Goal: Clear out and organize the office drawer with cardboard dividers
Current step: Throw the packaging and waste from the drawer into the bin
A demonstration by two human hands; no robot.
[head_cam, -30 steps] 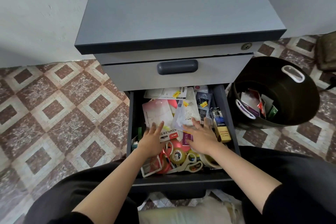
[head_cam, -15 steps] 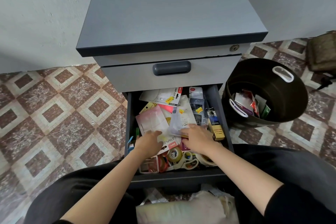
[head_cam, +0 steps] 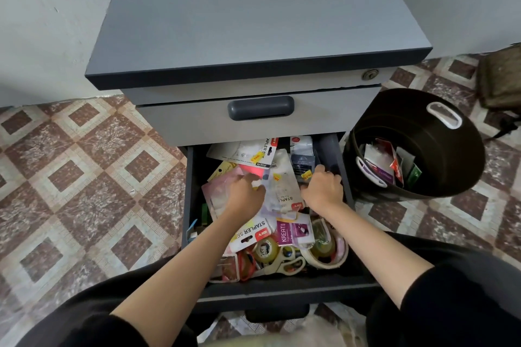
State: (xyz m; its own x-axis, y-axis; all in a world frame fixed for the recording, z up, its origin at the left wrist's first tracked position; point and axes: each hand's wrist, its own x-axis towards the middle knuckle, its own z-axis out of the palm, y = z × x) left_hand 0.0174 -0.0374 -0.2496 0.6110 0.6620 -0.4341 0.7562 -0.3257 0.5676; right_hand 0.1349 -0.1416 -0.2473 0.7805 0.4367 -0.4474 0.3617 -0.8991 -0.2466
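Drawer (head_cam: 194, 200) lies open; left hand (head_cam: 244, 194) and right hand (head_cam: 324, 189) dig in, each grip unclear.

The person wore black: short sleeves (head_cam: 439, 284) ended above the elbows, forearms were bare, and black trousers (head_cam: 465, 318) covered both legs.

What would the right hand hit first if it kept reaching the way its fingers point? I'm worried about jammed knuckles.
Probably the dark packet with a yellow sticker just beyond the right hand; past it stands the upper drawer's front. Depth is hard to judge.
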